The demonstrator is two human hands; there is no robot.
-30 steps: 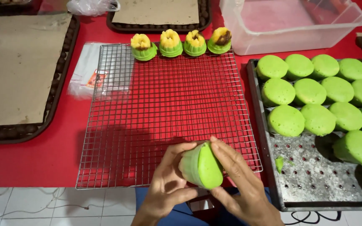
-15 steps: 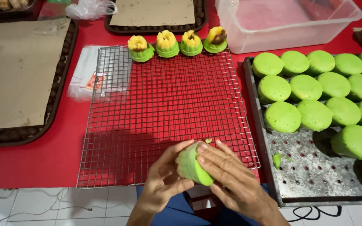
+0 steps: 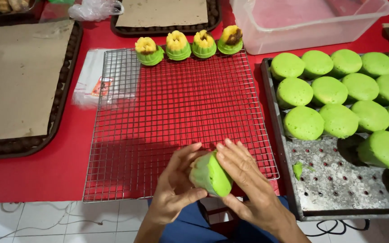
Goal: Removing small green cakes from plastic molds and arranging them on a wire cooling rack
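The worktop [image 3: 32,175] was covered in bright red. Below its near edge lay a floor [image 3: 55,222] of white tiles, and thin cables [image 3: 32,225] ran across it. The light was even and soft.

Left hand [image 3: 174,189]: bare, no glove, no ring seen, no wristband. Right hand [image 3: 248,184]: bare, no glove, fingers ringless, nails short and unpainted. Both forearms uncovered to frame edge; no sleeves in view. Blue garment [image 3: 194,225], plain fabric, visible below and between wrists at bottom edge.
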